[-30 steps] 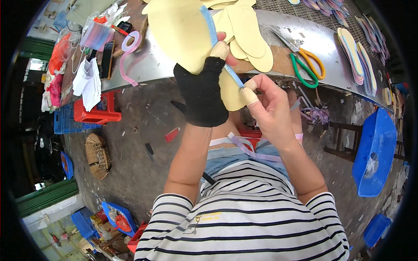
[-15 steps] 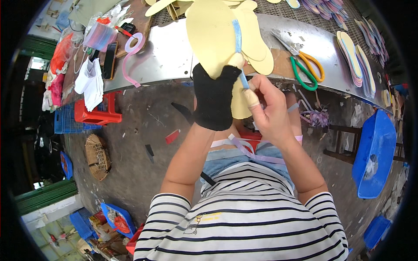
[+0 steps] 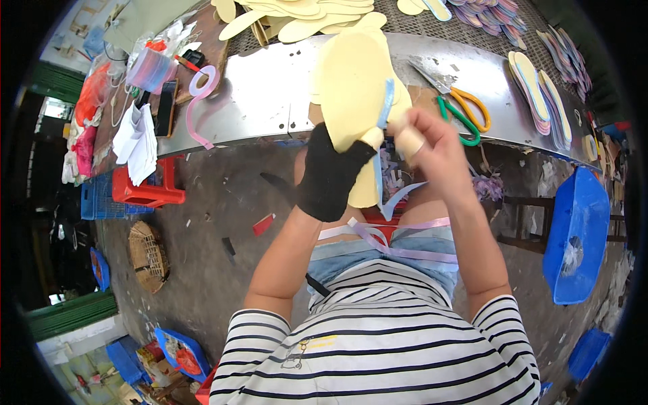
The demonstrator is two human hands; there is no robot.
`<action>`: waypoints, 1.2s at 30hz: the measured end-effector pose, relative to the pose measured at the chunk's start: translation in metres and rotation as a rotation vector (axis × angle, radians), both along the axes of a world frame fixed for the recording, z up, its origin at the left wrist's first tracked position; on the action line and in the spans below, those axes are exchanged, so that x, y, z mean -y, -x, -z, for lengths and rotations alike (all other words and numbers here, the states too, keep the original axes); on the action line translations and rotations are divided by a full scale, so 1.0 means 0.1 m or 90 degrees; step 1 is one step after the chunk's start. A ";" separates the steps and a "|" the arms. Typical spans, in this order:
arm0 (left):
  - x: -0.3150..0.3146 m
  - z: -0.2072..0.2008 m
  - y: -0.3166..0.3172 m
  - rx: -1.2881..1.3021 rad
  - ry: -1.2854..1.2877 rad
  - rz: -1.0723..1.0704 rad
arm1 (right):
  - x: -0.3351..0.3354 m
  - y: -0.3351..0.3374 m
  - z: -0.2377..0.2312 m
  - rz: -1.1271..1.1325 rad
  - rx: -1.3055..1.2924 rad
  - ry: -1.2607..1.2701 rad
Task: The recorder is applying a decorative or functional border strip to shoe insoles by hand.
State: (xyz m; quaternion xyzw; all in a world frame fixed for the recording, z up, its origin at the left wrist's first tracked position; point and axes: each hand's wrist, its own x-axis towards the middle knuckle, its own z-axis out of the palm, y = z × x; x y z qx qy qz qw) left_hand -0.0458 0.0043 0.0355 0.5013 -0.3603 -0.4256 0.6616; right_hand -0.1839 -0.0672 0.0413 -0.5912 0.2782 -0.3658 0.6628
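My left hand [image 3: 334,172], in a black fingerless glove, grips a pale yellow insole [image 3: 354,84] near the table's front edge. Its covered thumb presses a light blue strip [image 3: 387,104] against the insole's right side. The strip's loose tail [image 3: 393,206] dangles below, over my lap. More yellow insole pieces show behind and beneath the held one. Close to the strip on the right is my right hand [image 3: 437,152], with tan covers on its fingertips. Motion smears those fingers, so I cannot tell whether they pinch anything.
Scissors [image 3: 462,108] with green and orange handles lie right of the insole. Stacked insoles [image 3: 314,15] sit at the back, finished-looking ones [image 3: 540,94] at right. A pink tape roll [image 3: 204,81], phone [image 3: 166,108] and white papers [image 3: 136,138] lie left. A blue tub [image 3: 577,236] stands right.
The insole and my left hand have shifted right and slightly tilted. My right hand has moved up from the strip's lower part, whose tail now hangs loose.
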 end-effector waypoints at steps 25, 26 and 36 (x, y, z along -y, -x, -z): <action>-0.13 -0.09 -0.25 0.046 -0.167 0.031 | 0.10 0.17 0.08 -0.189 -0.151 0.048; -0.18 -0.16 -0.38 0.123 -0.291 0.135 | 0.17 0.24 0.08 -0.185 -0.153 0.047; 0.07 -0.41 -0.37 0.878 -0.296 0.594 | 0.10 0.00 -0.14 -0.333 -0.309 0.569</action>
